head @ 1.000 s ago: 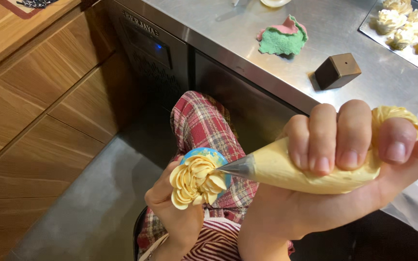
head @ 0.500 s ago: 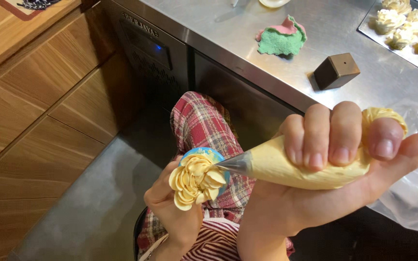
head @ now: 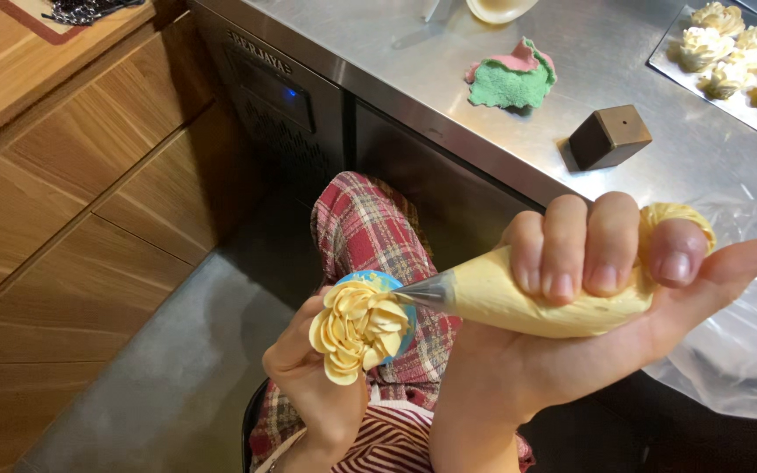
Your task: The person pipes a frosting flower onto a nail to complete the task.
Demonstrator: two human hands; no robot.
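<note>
Now our right hand (head: 589, 298) is clenched around the yellow piping bag (head: 554, 302), whose metal tip (head: 422, 293) has stayed at the cream flower (head: 359, 328). Our left hand (head: 313, 377) grasps the blue holder (head: 387, 285) beneath it; the flower looks slightly turned, with petals nearly all around.

My left hand (head: 313, 385) hides stem under blue flower nail (head: 387, 302). Tray (head: 669, 66) of piped flowers cut by right edge, pale dish (head: 499, 9) by top edge. Dark tangle (head: 89, 9) top left: can't identify.
</note>
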